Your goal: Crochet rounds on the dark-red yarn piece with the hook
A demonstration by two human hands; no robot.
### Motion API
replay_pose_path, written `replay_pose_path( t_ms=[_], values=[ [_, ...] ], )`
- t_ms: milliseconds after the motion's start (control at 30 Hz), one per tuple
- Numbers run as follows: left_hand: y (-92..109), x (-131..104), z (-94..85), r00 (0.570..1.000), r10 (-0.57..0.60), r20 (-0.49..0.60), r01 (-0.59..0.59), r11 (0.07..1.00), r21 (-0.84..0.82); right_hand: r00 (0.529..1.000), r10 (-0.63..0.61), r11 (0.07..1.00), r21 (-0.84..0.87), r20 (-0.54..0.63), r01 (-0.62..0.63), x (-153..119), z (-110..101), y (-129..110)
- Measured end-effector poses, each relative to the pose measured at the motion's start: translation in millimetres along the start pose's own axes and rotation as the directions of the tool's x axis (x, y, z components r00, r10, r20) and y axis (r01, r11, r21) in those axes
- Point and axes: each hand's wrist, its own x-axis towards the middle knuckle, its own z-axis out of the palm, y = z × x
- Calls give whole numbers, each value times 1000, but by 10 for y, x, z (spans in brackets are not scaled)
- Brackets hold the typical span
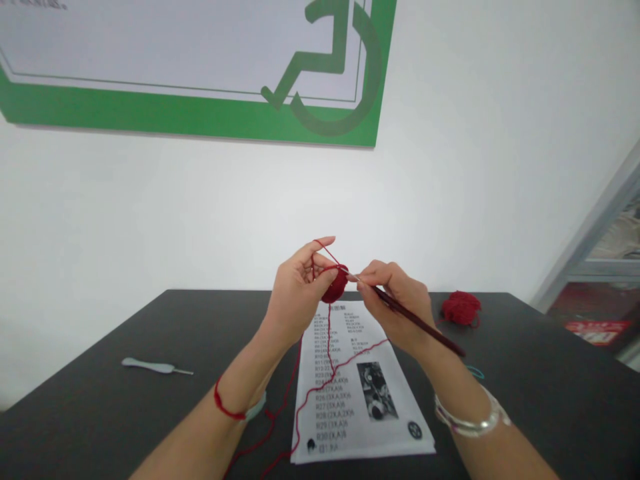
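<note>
My left hand (300,283) pinches a small round piece of red crochet (335,287) between thumb and fingers. Red yarn runs over its raised index finger and down to the work. My right hand (397,293) grips a crochet hook (417,321) with a dark red handle, and the metal tip meets the top edge of the crochet piece. Below both hands lies a printed pattern sheet (330,400) with rows of text and a dark photo. Loose red yarn (320,385) trails across the sheet toward the table's front.
A ball of red yarn (461,309) sits at the back right of the dark table (210,333). A second hook with a pale handle (149,365) lies at left. By my right forearm is a teal loop (475,372). A white wall with a green-framed sign (200,113) rises behind.
</note>
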Motion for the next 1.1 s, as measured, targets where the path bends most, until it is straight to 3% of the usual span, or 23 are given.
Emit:
replay_pose_path(
  t_ms=[100,267,400,467,533,600,667,733,767,933,1100],
  values=[
    [-39,-9,0,999,23,-35,-22,999,34,991,-128,979,-158,41,133,-3,42,-71],
    [-117,-21,1,990,120,-77,-109,985,136,991,-118,975,-198,-57,105,-47,160,-112],
    [-157,-13,-5,988,113,-101,-99,986,136,973,-209,956,-230,-98,182,-91,279,-81],
    [-164,-9,-9,987,119,-111,-104,986,134,985,-96,982,-173,-147,70,-98,305,-85],
    [-163,-9,-11,983,139,-116,-121,981,152,972,99,992,-56,-215,-113,-94,303,-98],
    [-157,-12,-12,983,150,-110,-131,978,163,960,162,986,0,-227,-166,-85,288,-94],
    [-153,-15,-8,986,137,-92,-122,981,152,985,0,997,-73,-172,-13,-77,278,-61],
    [-151,-20,0,990,121,-66,-111,984,139,979,-179,972,-169,-95,161,-71,277,-12],
    [-152,-22,5,991,120,-57,-111,984,137,974,-212,963,-184,-80,195,-68,278,9],
    [-144,-31,25,994,104,-43,-99,990,104,981,-63,993,-106,-185,44,-64,265,33],
    [-79,-40,27,999,42,12,-42,999,34,988,42,998,59,-148,-33,-66,242,78]
  ],
)
